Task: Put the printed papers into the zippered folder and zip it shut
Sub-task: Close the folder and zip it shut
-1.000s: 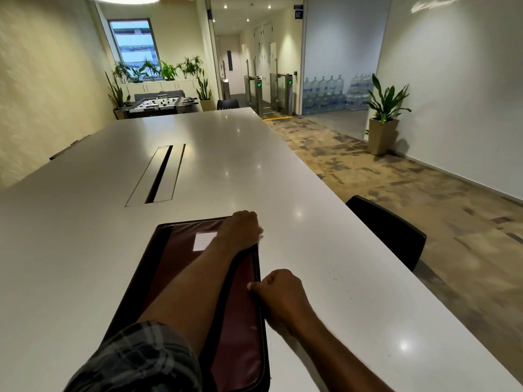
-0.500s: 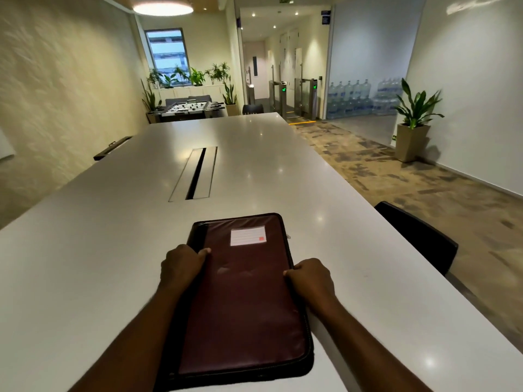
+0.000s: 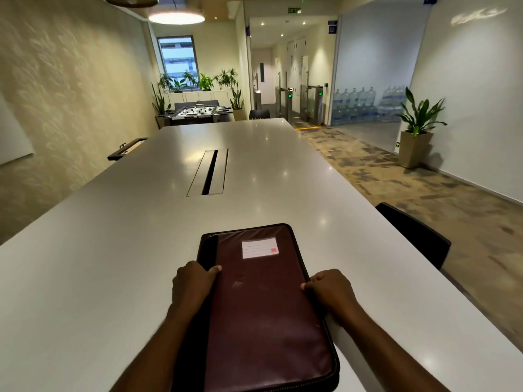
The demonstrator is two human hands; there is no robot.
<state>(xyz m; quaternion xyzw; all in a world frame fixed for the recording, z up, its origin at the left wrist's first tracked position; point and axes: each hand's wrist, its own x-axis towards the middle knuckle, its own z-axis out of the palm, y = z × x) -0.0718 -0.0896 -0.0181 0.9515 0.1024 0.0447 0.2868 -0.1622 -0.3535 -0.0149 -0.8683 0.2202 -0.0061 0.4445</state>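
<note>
Folder [image 3: 266,306] flat on table [image 3: 113,264], hands at its left and right edges, chair [image 3: 416,236] right of table

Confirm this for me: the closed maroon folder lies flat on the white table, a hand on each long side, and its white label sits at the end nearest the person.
Not quite. In the head view the white label sits at the far end of the folder, away from the person. The rest holds: the folder is closed and flat on the white table, with the left hand and right hand on its long sides.

papers: hidden | folder [image 3: 266,306] near end: cut off | label [image 3: 259,249] text: unreadable
</note>
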